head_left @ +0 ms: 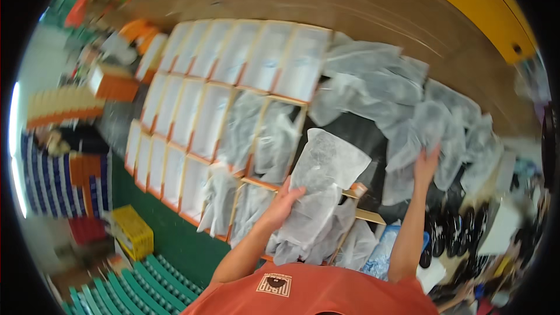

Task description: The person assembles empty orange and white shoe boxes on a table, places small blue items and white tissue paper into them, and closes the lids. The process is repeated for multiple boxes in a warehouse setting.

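L hand [282, 204] pinches a translucent white bag [328, 162] above the nearer boxes [308, 61], R hand [427, 166] sits part-curled at the bag pile [376, 86], grip unclear, w/ several boxes bagged & most w/o.

Left hand's [280, 207] fingers mostly hidden behind white wrapper [326, 160]; right hand [426, 166] blurred, fingertips indistinct against pale wrappings [373, 79]. Yellow panel [481, 6], far right, and green rollers [137, 289], near left, cut by picture's edge.

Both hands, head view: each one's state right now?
Left hand: closed on a translucent white bag.
Right hand: at another translucent bag; grip can't be told.
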Tool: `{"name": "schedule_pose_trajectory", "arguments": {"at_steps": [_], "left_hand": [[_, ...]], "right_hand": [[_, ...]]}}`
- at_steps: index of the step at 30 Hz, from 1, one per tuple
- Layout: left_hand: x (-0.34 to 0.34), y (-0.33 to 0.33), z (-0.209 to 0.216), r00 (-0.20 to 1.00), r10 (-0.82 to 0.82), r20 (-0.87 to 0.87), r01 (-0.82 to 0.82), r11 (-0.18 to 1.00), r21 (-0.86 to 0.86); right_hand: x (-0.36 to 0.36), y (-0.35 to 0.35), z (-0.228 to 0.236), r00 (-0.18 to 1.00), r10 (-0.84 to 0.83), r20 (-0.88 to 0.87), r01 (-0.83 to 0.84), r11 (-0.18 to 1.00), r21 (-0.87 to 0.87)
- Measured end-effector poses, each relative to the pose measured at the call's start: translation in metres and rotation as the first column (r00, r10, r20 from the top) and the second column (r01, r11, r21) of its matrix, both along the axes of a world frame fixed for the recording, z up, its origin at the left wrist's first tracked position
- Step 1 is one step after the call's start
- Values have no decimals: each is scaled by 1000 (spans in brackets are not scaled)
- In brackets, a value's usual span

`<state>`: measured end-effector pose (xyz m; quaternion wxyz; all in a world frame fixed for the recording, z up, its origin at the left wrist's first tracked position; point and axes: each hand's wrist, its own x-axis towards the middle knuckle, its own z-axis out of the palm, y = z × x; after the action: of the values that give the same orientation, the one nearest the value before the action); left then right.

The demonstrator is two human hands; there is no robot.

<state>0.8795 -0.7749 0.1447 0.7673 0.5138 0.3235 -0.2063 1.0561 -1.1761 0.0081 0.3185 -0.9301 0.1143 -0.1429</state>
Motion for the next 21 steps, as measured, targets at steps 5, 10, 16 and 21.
{"name": "schedule_pose_trajectory", "arguments": {"at_steps": [5, 10, 16, 21], "left_hand": [[-34, 164, -34, 994, 108, -20, -83, 862, 500], [72, 305, -6, 962, -145, -230, 267, 342, 901], [64, 358, -121, 734, -679, -28, 80, 46, 996], [89, 297, -116, 932, -354, 72, -124, -125, 984]], "right_hand": [[-91, 208, 77, 892, 360, -274, 210, 207, 955], [-50, 461, 72, 710, 696, -106, -398, 522, 755], [-94, 489, 208, 421, 851, 315, -772, 153, 617], [-45, 224, 135, 847, 497, 190, -529, 824, 203]]}}
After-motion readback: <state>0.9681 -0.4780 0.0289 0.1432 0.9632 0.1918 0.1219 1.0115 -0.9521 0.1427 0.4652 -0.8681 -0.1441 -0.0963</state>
